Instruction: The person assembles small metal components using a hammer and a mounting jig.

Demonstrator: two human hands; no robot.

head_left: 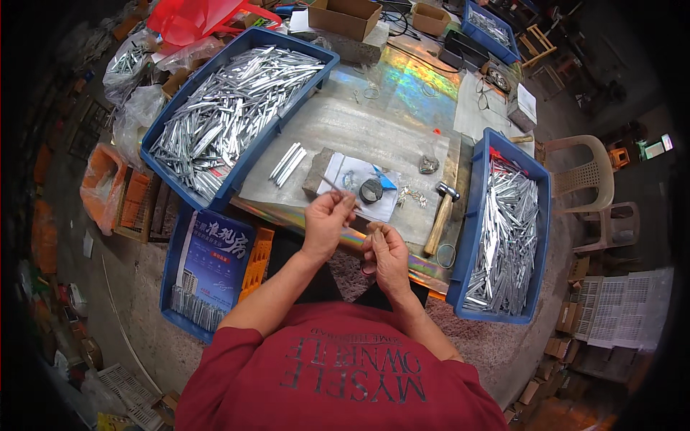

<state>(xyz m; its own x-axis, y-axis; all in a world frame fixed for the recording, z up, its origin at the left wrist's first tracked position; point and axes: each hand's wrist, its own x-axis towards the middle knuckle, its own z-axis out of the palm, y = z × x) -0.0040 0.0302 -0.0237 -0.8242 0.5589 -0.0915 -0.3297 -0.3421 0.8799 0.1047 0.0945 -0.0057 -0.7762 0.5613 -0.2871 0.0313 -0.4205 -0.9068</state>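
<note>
My left hand (pixel 329 221) is closed in a pinch on a thin metal strip (pixel 331 184), which slants up and to the left from the fingertips. To its right, my right hand (pixel 386 253) has its fingers drawn together; what they hold, if anything, I cannot make out. Just beyond the hands, a round black container (pixel 370 190) stands on white paper (pixel 346 167) beside a blue scrap (pixel 387 179). Several silvery strips (pixel 287 164) lie side by side at the left. Small brass-coloured pieces (pixel 411 196) are scattered right of the paper.
A large blue bin (pixel 277 128) heaped with metal strips stands left. Another blue bin (pixel 471 237) of strips is right. A wooden-handled hammer (pixel 440 223) lies near a dark lump (pixel 428 164). A plastic chair (pixel 586 169) stands beyond; a third blue bin (pixel 172 276) sits lower left.
</note>
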